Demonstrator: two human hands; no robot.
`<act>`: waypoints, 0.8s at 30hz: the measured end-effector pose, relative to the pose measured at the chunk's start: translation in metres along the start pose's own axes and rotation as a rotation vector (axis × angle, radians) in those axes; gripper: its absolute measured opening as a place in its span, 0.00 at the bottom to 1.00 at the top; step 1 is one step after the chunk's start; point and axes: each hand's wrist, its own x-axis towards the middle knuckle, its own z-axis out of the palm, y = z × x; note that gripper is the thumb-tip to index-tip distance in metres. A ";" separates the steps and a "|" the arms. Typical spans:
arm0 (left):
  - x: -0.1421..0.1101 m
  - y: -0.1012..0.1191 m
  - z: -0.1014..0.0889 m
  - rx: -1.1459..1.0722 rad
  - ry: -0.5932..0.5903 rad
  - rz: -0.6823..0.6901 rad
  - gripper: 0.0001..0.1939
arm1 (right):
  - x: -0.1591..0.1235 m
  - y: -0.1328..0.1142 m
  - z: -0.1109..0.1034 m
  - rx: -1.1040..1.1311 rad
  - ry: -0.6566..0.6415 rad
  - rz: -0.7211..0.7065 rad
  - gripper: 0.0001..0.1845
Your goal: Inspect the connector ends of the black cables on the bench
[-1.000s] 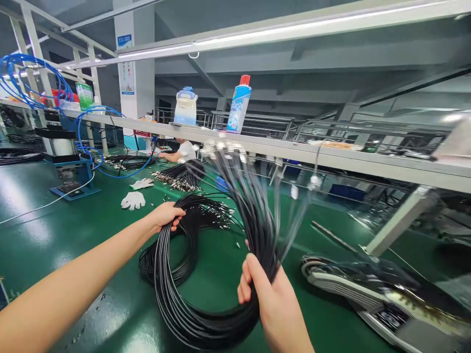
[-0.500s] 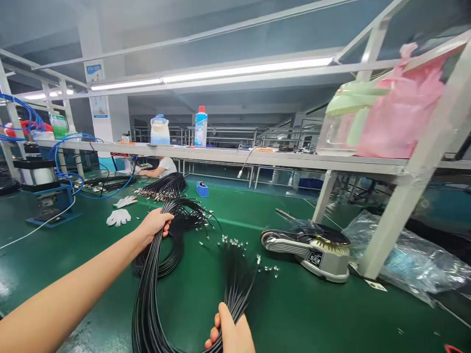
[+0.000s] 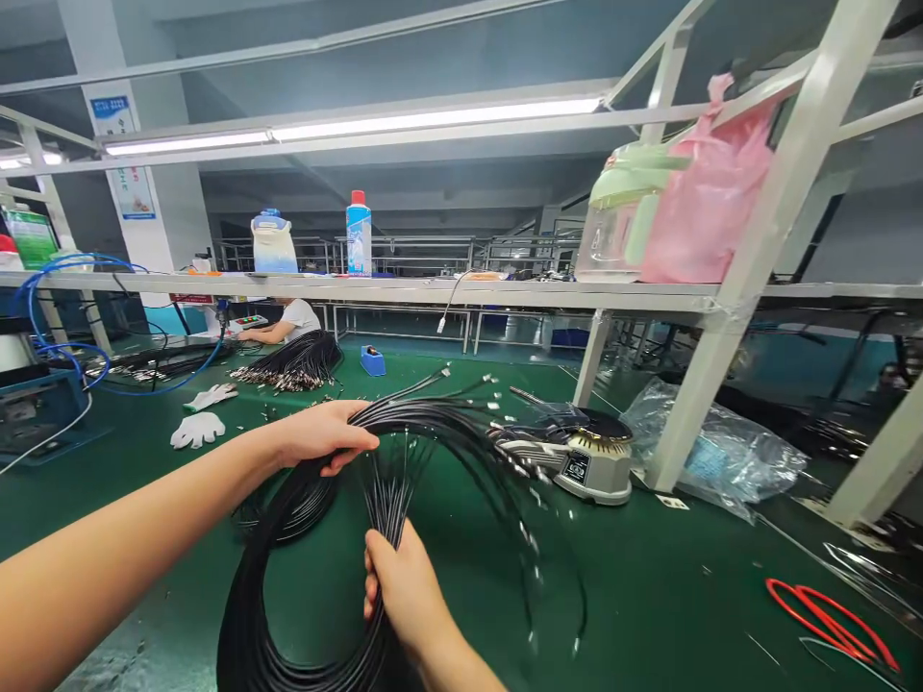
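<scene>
A thick bundle of thin black cables hangs in a loop between my two hands, over the green table. My left hand is closed around one part of it, and the cable ends past it arc to the right with shiny metal tips, some blurred. Lower down, my right hand grips the bundle's other end, whose loose strands point upward beneath the arc. Behind my left wrist lies another coil of black cable, partly hidden.
A grey tape dispenser stands right of the cables. White gloves, a further cable pile and a small blue object lie farther back. Red wire is at right. A person sits beyond the shelf.
The view has turned to the right. My right hand has come up and closer to my left, narrowing the loop. The ends beyond my left hand now swing out to the right.
</scene>
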 end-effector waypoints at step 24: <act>-0.007 -0.075 -0.133 -0.157 0.359 -0.033 0.10 | 0.142 -0.081 0.066 -0.346 -0.218 -0.205 0.04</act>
